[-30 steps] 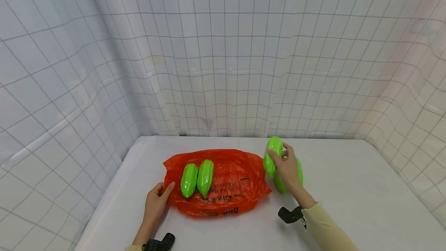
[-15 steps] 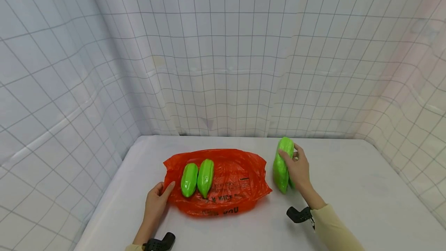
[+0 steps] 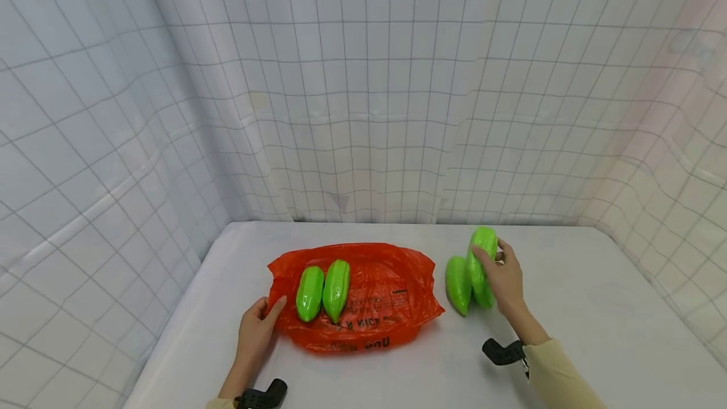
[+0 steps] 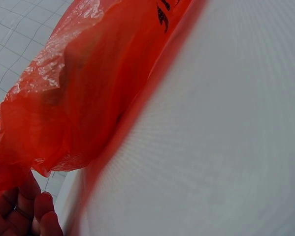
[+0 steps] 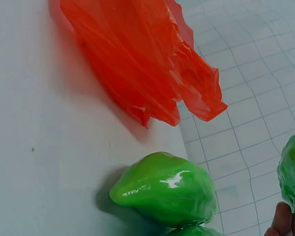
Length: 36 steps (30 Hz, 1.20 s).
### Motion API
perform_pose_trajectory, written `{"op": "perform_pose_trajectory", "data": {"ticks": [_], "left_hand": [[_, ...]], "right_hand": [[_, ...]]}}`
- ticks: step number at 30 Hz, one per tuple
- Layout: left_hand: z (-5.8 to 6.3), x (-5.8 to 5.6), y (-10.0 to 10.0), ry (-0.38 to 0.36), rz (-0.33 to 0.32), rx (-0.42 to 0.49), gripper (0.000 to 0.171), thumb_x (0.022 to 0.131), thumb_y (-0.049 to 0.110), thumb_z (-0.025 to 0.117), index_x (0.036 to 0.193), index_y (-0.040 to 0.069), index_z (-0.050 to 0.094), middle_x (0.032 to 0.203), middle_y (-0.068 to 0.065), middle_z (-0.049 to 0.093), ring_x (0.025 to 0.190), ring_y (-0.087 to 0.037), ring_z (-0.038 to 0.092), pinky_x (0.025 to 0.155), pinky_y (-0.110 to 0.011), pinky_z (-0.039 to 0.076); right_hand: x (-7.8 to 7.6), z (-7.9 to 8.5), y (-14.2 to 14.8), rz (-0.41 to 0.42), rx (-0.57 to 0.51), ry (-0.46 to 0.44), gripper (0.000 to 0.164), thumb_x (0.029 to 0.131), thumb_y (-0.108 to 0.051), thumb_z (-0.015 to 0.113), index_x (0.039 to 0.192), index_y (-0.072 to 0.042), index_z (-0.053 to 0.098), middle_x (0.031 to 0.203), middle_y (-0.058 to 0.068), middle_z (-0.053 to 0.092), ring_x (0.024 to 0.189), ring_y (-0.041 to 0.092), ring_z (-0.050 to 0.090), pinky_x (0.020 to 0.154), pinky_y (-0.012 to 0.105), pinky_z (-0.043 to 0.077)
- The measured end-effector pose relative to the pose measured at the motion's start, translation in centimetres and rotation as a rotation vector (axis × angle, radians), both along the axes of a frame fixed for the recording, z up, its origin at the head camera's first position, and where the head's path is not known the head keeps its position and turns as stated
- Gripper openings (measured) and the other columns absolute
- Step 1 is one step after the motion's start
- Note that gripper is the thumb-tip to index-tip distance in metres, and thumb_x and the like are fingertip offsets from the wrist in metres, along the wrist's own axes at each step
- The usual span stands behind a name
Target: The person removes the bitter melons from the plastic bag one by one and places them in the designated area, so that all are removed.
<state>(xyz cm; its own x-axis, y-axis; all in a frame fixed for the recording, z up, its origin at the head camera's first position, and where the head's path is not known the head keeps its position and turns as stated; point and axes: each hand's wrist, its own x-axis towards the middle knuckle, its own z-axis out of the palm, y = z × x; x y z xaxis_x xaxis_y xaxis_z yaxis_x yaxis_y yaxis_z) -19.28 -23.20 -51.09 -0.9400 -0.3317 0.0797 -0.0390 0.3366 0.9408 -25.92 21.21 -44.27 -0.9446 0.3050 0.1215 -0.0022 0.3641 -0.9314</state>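
A red plastic bag [image 3: 380, 298] with dark print lies flat on the table. My left hand [image 3: 254, 328] pinches its left corner between thumb and fingers; the left wrist view shows the thin red film [image 4: 88, 88] at the fingers [image 4: 24, 206]. On the bag's left half rest two glossy green, ridged, gourd-shaped fruits [image 3: 309, 293]. My right hand [image 3: 504, 276] holds a similar green fruit [image 3: 483, 247] raised right of the bag. Below it lie two more, the left one [image 3: 457, 284] pointing toward me, the right one [image 3: 484, 295] partly covered by the held fruit.
A white table [image 3: 591, 308] carries everything, with bare surface to the right of the right hand. White grid-lined curtains [image 3: 363, 112] hang behind and at both sides. Each wrist wears a dark camera [image 3: 502, 352].
My right hand has moved right with the held green fruit, away from the bag and over the two fruits on the table. The left hand stays at the bag's corner.
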Motion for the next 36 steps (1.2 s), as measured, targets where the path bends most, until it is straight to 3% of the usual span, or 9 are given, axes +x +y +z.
{"op": "perform_pose_trajectory", "data": {"ticks": [13,36], "left_hand": [[-0.1,0.1,-0.1,-0.006,0.011,-0.006,0.039,0.092,0.039,0.062,0.095,0.000,0.058,0.071,-0.006,0.049,0.070,-0.017,0.045,0.057,-0.023,0.036],[0.1,-0.2,0.2,-0.021,0.010,0.006,0.040,0.092,0.040,0.061,0.096,0.000,0.058,0.071,-0.005,0.049,0.070,-0.016,0.044,0.057,-0.022,0.036]], "right_hand": [[0.2,-0.2,1.3,-0.027,0.005,-0.028,0.076,0.089,-0.050,0.060,0.143,-0.002,0.036,0.104,0.010,0.043,0.079,0.014,0.044,0.059,0.020,0.041],[0.8,-1.5,3.9,-0.060,0.060,-0.066,0.078,0.089,-0.051,0.059,0.144,-0.001,0.034,0.104,0.012,0.043,0.081,0.018,0.043,0.060,0.025,0.039]]}}
